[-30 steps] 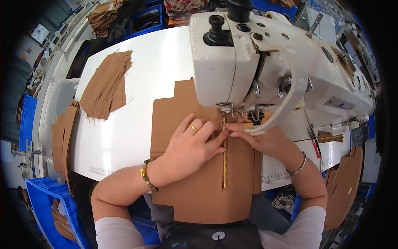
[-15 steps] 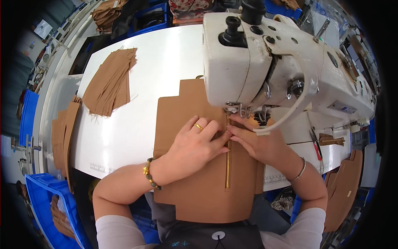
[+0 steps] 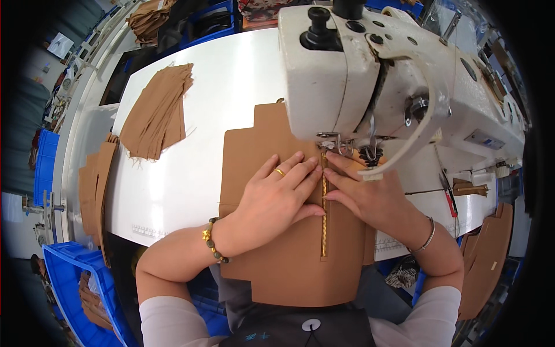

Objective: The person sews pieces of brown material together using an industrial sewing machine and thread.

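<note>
A brown panel with notched corners lies under the white sewing machine and overhangs the table's front edge. A gold-toothed zipper runs lengthwise in a narrow slot in it, its far end close to the presser foot. My left hand rests flat on the panel left of the zipper, fingers stretched out and thumb reaching the teeth. On the other side my right hand lies with its fingers extended along the zipper's right edge, fingertips near the foot. The needle's point cannot be made out.
Brown fabric strips lie stacked on the white table. More brown pieces stand at its left edge, above a blue bin. To the right are a red-handled tool, a short zipper piece and brown panels.
My left fingers have straightened and spread flat, away from my right fingertips, where they met over the zipper. My right fingers have spread a little along the zipper. The whole view has shifted slightly.
</note>
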A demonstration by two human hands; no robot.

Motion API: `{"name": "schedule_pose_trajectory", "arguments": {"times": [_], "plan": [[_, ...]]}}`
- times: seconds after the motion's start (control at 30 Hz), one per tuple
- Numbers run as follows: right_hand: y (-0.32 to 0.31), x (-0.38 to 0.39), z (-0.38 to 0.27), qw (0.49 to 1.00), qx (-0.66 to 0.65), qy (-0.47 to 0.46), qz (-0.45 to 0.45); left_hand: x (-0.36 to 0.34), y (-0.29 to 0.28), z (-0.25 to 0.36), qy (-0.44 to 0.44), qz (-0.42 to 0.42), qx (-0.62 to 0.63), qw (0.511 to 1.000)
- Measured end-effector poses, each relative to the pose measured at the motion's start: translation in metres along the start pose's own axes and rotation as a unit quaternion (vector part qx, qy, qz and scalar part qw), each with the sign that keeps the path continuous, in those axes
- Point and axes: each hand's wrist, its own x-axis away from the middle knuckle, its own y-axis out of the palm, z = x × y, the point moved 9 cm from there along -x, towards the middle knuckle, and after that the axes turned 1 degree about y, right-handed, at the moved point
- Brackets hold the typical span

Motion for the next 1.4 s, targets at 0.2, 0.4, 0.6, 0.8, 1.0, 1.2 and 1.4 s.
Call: {"name": "schedule_pose_trajectory", "arguments": {"times": [0.2, 0.4, 0.6, 0.8, 1.0, 1.2, 1.4], "plan": [[0.000, -0.001, 0.006, 1.000, 0.010, 0.009, 0.015, -0.006, -0.007, -0.004, 0.008, 0.062, 0.006, 0.998], [0.004, -0.002, 0.017, 0.999, -0.014, 0.044, 0.022, -0.008, -0.005, -0.009, 0.005, 0.064, 0.003, 0.998], [0.004, -0.002, 0.018, 0.999, -0.017, 0.033, 0.019, -0.009, -0.005, -0.010, 0.003, 0.060, 0.004, 0.998], [0.000, -0.003, 0.015, 0.999, 0.009, 0.013, 0.038, -0.011, -0.003, -0.011, 0.004, 0.056, 0.004, 0.998], [0.006, -0.002, 0.025, 0.998, -0.011, 0.061, 0.021, -0.012, -0.005, -0.011, 0.008, 0.063, 0.010, 0.998], [0.005, -0.001, 0.022, 0.999, 0.022, 0.030, 0.026, -0.012, -0.008, -0.010, 0.013, 0.083, 0.013, 0.996], [0.002, -0.005, 0.022, 0.999, 0.019, 0.024, 0.031, -0.014, -0.008, -0.012, 0.016, 0.089, 0.011, 0.996]]}}
